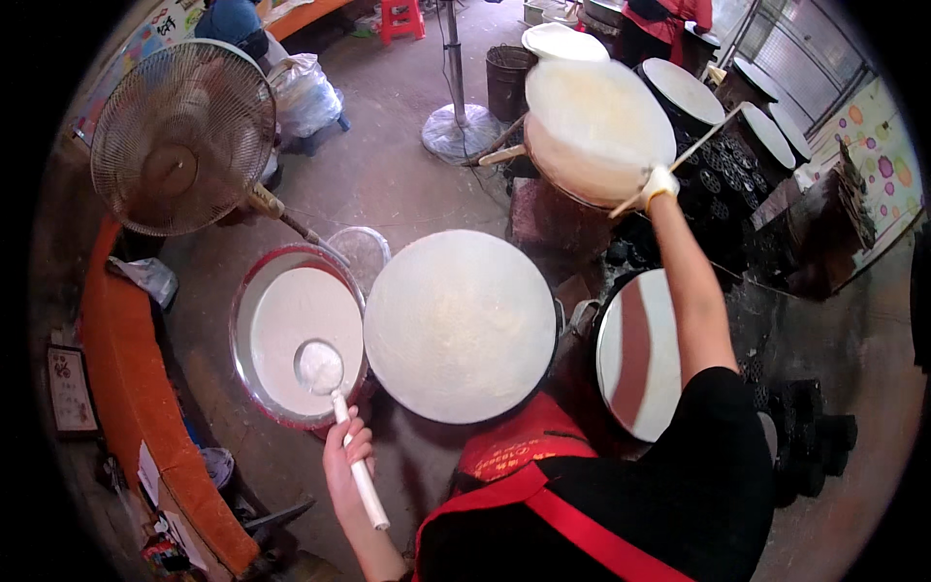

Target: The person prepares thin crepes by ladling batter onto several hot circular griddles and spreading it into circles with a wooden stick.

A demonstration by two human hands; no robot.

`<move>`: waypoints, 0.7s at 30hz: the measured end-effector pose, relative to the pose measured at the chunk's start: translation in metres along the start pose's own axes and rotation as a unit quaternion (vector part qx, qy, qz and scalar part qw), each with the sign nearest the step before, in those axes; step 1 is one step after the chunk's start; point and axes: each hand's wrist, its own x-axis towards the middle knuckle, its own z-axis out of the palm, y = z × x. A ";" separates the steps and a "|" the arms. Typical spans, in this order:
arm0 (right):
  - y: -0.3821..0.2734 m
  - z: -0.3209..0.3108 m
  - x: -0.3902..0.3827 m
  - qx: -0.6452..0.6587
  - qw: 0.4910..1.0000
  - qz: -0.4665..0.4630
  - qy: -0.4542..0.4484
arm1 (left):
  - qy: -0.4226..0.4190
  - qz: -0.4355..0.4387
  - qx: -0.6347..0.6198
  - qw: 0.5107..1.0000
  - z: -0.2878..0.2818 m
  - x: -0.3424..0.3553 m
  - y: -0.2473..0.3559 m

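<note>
The left hand (346,456) is closed around a white ladle (335,407) whose bowl sits over the batter basin (254,388). The gloved right hand (659,184) grips a thin stick (679,160) lifting a pale round sheet (596,121). A framed rectangular sign (70,388) leans against the orange counter (126,388).

I see a bare concrete floor (388,165), an orange counter (126,388) at left, a standing fan (179,136) (unlit, daylight), red stool (401,17) beyond.
</note>
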 end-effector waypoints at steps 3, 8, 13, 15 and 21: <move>0.055 -0.016 0.021 0.132 0.987 0.029 0.083 | 0.033 0.010 -0.022 0.999 0.008 -0.015 -0.009; 0.088 -0.031 0.040 -0.049 0.983 -0.003 0.178 | 0.062 -0.014 -0.088 0.994 0.007 -0.029 -0.012; 0.090 -0.081 0.032 0.081 0.994 -0.079 0.007 | 0.068 -0.021 -0.120 0.990 -0.002 -0.025 0.010; 0.103 -0.079 -0.035 0.154 0.969 0.028 -0.192 | 0.037 -0.025 -0.140 0.989 -0.027 -0.024 0.041; 0.112 -0.076 -0.316 -0.196 0.941 0.127 -0.246 | 0.260 0.390 0.600 0.648 -0.103 0.099 0.128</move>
